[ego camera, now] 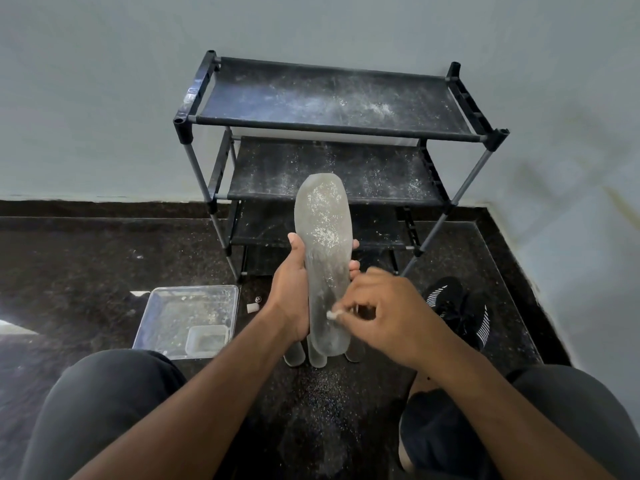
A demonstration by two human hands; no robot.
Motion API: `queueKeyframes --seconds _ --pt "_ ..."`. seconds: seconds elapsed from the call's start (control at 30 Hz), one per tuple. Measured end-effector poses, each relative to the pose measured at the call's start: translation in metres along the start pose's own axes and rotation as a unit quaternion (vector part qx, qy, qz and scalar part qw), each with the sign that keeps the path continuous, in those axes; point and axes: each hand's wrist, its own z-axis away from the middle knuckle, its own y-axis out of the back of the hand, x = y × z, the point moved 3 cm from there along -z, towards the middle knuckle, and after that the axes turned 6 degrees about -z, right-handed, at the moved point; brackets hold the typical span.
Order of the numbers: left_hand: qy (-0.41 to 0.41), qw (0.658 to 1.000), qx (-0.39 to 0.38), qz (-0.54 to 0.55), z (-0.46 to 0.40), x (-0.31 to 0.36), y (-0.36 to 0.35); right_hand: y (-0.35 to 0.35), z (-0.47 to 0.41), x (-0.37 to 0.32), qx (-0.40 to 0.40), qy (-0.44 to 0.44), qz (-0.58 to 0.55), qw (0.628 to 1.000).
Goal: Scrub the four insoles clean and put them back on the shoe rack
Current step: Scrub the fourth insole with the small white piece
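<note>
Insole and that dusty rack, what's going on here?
A person sits on the floor facing the shoe rack. The left hand holds one insole upright, white powder on its upper part. The right hand pinches a small white scrubbing piece against its lower part. Other insoles lie on the floor below, beside a clear tray.

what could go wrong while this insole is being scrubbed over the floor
The white powder on the grey translucent insole may fall onto the other insoles lying on the dark speckled floor below. The black shoe rack shelves are powdery too, so cleaned insoles could get dirty again there.
</note>
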Motion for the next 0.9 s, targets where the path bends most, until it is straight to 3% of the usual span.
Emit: queueKeyframes --seconds 0.1,0.17,0.27,0.47,0.63,0.8,0.9 --pt "0.009 1.0 0.008 -0.019 0.004 -0.004 -0.006 0.002 -0.009 -0.005 0.062 0.052 0.113 0.99" --pt "0.009 1.0 0.008 -0.013 0.004 -0.003 -0.006 -0.004 -0.01 -0.003 0.014 0.05 0.129 0.99" --pt "0.002 1.0 0.017 -0.002 0.003 0.001 -0.003 -0.008 -0.002 -0.001 -0.042 0.024 0.053 0.997" --pt "0.002 0.999 0.031 -0.042 0.009 -0.006 -0.01 0.005 -0.014 -0.006 0.098 0.078 0.187 0.974" --pt "0.0 1.0 0.021 -0.015 0.005 0.001 -0.003 -0.006 -0.001 -0.004 -0.021 0.033 0.084 0.996" --pt "0.0 1.0 0.013 -0.019 0.004 -0.003 -0.003 0.006 -0.009 -0.003 0.088 0.042 0.113 0.989" --pt "-0.01 1.0 0.005 -0.007 0.003 0.001 -0.004 -0.005 -0.007 -0.002 -0.004 0.033 0.097 0.995"
